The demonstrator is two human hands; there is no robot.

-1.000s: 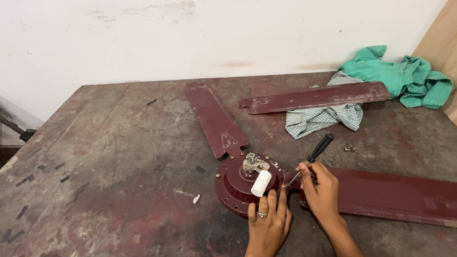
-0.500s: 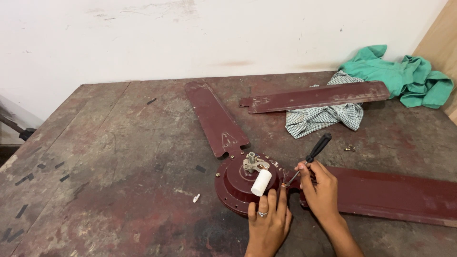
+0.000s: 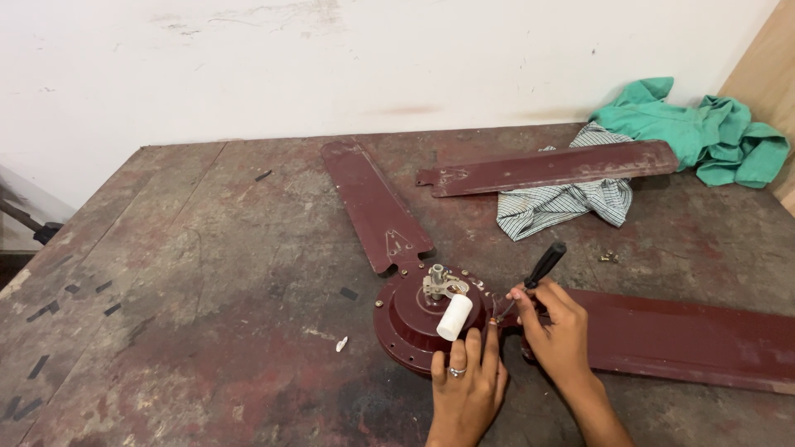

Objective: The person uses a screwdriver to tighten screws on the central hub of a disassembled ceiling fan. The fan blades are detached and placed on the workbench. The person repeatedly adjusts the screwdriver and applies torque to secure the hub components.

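Screwdriver (image 3: 542, 269), black handle, sits in my right hand (image 3: 556, 324), just right of the fan motor hub (image 3: 418, 319). Fingers closed around it. Handle points up and away to the right, tip down-left toward the hub's right edge; long axis diagonal. The tip itself is too small to make out.

My left hand (image 3: 466, 389) lies flat on the hub's near rim, fingers stretched out and together, gripping nothing, one ring on it. Fingertips touch the rim just below the white cylinder (image 3: 454, 317) lying on the hub.

Counts: one hub, dark red, round; one metal shaft stub (image 3: 437, 280) at its centre; three fan blades. One blade (image 3: 374, 205) runs from the hub's far side up-left, one blade (image 3: 687, 339) runs right from the hub under my right hand, one loose blade (image 3: 551, 169) lies far right of the hub, well apart, across a striped cloth (image 3: 563, 207). One green cloth (image 3: 696, 128) further right of that. Small screws (image 3: 609, 257) right of the hub, one white bit (image 3: 340, 343) just left of it. All on a worn table (image 3: 190, 273).
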